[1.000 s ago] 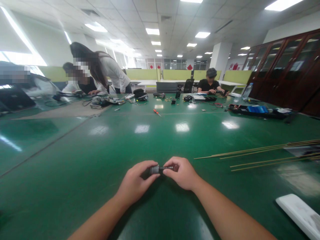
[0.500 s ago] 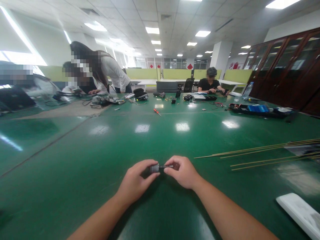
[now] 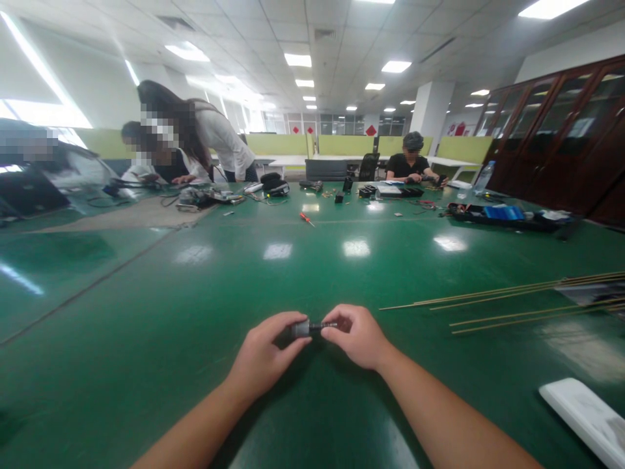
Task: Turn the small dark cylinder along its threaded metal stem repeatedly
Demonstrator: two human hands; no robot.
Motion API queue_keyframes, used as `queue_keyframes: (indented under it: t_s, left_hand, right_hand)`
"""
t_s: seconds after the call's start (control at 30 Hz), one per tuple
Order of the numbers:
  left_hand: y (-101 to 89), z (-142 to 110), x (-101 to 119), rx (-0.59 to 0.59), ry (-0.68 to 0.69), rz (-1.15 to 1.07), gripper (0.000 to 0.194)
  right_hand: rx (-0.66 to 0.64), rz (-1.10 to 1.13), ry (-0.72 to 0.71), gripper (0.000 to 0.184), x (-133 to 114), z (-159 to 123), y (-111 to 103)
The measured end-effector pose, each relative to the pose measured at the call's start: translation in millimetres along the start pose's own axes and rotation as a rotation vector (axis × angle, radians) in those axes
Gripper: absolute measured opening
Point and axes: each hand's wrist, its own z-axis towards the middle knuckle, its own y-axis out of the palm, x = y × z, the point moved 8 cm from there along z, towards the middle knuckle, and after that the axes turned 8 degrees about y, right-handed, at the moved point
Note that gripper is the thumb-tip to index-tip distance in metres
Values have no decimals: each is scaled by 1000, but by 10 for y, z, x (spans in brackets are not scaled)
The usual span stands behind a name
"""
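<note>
Just above the green tabletop (image 3: 312,280), my left hand (image 3: 258,355) pinches a small grey cylinder (image 3: 300,329) between thumb and fingers. Out of the cylinder's right end runs a thin dark rod (image 3: 316,326) that looks ridged. My right hand (image 3: 360,337) is closed on the rod's far end, thumb and index finger pressed around it. The two pieces lie in one line, roughly level. The fingers cover part of both, and the exact kind of the piece is too small to tell.
Thin brass-coloured rods (image 3: 508,314) lie to the right. A white case-like object (image 3: 586,417) rests at the near right. Farther off are a red screwdriver (image 3: 305,218), a black tray (image 3: 508,218) with blue parts, and a bottle (image 3: 484,176). Several people sit or stand around the table.
Both hands keep nearly the same place and grip, with only a tiny shift of the cylinder and rod. At the back left, a seated person's head has moved slightly.
</note>
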Motion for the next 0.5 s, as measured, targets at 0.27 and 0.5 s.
queue_keyframes:
  t_s: [0.27, 0.5]
  left_hand:
    - [11, -8, -33, -6, -8, 2, 28]
    - [3, -4, -33, 0, -3, 0, 28]
  right_hand:
    - [16, 15, 0, 9, 16, 15, -18]
    - [33, 12, -11, 8, -12, 8, -28]
